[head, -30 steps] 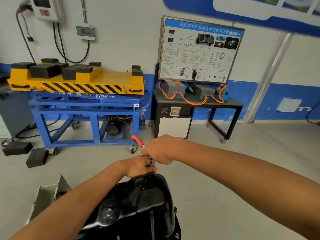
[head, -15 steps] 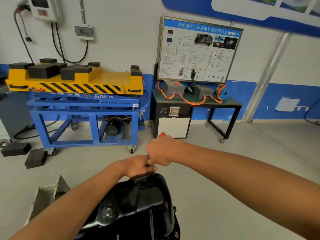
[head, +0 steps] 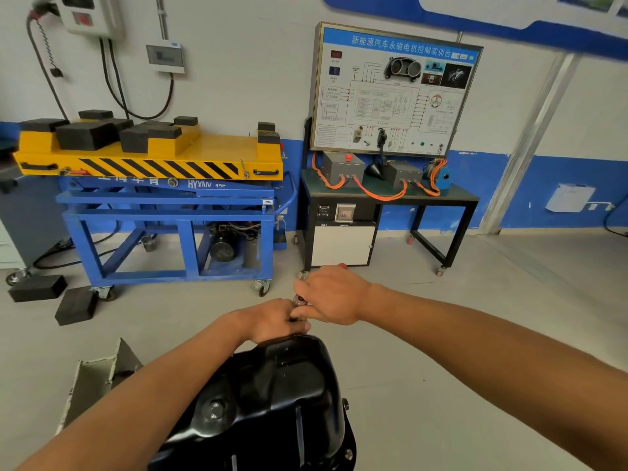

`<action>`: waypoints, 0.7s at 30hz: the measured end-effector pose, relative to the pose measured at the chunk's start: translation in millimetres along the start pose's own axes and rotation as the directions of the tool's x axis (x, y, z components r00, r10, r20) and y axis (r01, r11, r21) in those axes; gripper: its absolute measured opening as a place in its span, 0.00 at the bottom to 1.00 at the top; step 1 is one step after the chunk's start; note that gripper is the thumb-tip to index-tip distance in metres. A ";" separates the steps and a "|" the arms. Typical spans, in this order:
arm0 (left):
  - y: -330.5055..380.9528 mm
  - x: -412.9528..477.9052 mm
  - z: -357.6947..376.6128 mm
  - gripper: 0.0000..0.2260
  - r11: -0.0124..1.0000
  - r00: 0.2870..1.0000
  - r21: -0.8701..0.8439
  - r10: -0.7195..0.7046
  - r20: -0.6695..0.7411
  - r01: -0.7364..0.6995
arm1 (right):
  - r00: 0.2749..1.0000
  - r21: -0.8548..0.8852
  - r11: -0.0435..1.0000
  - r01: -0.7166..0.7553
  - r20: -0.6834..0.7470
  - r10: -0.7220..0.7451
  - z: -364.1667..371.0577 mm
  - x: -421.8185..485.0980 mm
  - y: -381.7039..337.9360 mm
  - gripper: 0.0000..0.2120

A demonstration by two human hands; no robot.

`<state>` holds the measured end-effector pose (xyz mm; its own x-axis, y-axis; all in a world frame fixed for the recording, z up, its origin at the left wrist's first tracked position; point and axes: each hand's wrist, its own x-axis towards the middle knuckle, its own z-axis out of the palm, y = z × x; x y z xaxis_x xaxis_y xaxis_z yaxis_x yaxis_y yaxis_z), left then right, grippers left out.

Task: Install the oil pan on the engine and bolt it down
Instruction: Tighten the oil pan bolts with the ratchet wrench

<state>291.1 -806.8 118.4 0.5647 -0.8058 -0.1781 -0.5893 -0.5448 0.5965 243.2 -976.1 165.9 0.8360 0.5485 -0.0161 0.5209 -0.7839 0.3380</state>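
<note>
Right hand [head: 334,295]: fist closed round the ratchet [head: 300,299]; the red handle tip shows past the knuckles.
Left hand [head: 272,321]: fingers curled about the ratchet's metal head, touching the right hand.
Oil pan [head: 282,396]: black, sump side up, directly below both hands, which meet at its far edge; a flange bolt [head: 348,454] sits at the near right.
Beyond: yellow-and-blue lift cart [head: 163,164], wiring training board [head: 394,90], black rubber blocks [head: 37,287] on the floor.

Glossy black oil pan [head: 272,396]. Yellow lift table [head: 217,147], black diagonal hazard stripes, blue frame [head: 170,212]. Black rubber blocks [head: 37,287]. Orange cables [head: 380,195]. Wall [head: 238,62] white above blue band.
</note>
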 end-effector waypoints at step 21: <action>-0.2 -2.5 -4.9 0.13 0.996 0.994 0.019 -0.084 0.068 0.083 | 0.979 0.104 0.992 -0.076 -0.179 0.094 8.2 -8.3 -19.9 0.25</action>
<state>292.6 -803.5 122.5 0.5719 -0.7708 -0.2807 -0.5513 -0.6145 0.5643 227.3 -967.4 151.6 0.8367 0.5159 0.1839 0.4712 -0.8492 0.2386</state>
